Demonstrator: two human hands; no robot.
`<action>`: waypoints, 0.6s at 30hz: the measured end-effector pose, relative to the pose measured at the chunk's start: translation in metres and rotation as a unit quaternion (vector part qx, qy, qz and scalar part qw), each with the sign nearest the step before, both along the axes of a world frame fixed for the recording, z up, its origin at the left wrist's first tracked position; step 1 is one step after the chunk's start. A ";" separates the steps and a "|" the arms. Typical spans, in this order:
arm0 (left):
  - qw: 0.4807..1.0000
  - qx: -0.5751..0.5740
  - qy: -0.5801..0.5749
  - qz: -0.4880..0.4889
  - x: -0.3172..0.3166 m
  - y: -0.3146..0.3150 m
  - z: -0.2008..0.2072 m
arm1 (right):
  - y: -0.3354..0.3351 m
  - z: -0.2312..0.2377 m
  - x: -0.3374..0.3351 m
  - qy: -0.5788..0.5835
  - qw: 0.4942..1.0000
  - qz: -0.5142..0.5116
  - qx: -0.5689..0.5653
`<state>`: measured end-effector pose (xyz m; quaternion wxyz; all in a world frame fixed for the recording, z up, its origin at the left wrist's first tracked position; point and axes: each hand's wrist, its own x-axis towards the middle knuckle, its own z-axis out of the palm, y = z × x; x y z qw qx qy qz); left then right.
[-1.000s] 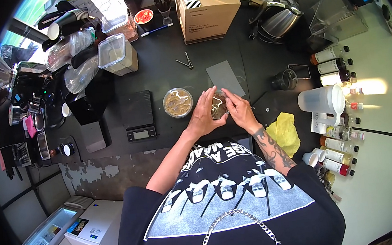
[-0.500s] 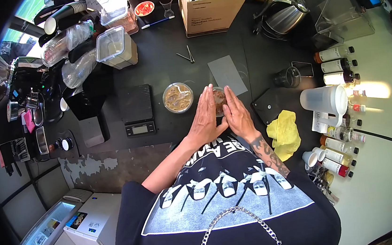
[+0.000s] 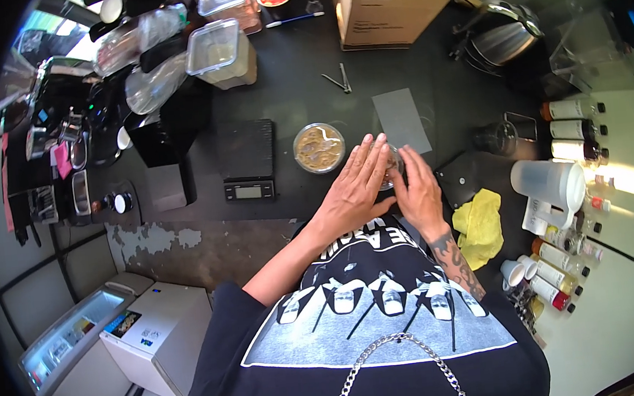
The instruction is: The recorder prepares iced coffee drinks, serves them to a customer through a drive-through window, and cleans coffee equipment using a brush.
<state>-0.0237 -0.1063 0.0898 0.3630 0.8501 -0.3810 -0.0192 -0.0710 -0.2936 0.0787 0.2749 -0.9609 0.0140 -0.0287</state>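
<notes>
My left hand (image 3: 354, 185) lies flat with its fingers stretched out over the left side of a clear round cup (image 3: 391, 174) holding something reddish brown. Along that cup's right side, my right hand (image 3: 418, 194) has its fingers extended and slightly bent. Between them the two hands hide most of the cup, so whether a lid sits on it cannot be seen. Just left of my left fingers stands a second clear cup (image 3: 319, 149) with a light brown, creamy drink under a shiny top.
A black scale (image 3: 247, 161) stands left of the cups; a grey sheet (image 3: 402, 117) lies beyond my hands. At right are a yellow cloth (image 3: 479, 230), a translucent pitcher (image 3: 540, 180) and several bottles. A carton (image 3: 389, 8), kettle (image 3: 503, 31) and tub (image 3: 221, 58) stand farther back.
The view has shifted, so the table things sit farther right. My hands have moved from nearly parallel, close-set fingertips to a wider spread, the left reaching more across the cup.
</notes>
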 end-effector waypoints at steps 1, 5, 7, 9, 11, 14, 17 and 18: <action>1.000 0.004 -0.001 0.003 0.006 0.008 0.007 | 0.000 0.001 0.005 -0.036 0.999 -0.004 -0.013; 0.979 0.149 -0.042 0.135 0.029 0.046 -0.011 | 0.018 0.005 0.041 -0.037 0.996 0.068 0.044; 0.969 0.185 -0.095 0.135 0.034 0.056 -0.036 | 0.032 0.006 0.054 -0.033 0.993 0.115 0.014; 0.968 0.181 -0.107 0.138 0.036 0.056 -0.043 | 0.046 -0.003 0.059 -0.039 0.972 0.219 -0.075; 0.967 0.174 -0.122 0.142 0.039 0.054 -0.045 | 0.054 -0.013 0.060 -0.052 0.979 0.189 -0.050; 0.969 0.176 -0.109 0.137 0.040 0.054 -0.042 | 0.061 -0.015 0.058 -0.074 0.982 0.159 -0.064; 0.968 0.189 -0.100 0.134 0.037 0.059 -0.036 | 0.059 -0.007 0.065 -0.070 0.980 0.178 -0.048; 0.976 0.167 -0.066 0.127 0.038 0.058 -0.033 | 0.053 -0.001 0.079 -0.080 0.980 0.171 -0.056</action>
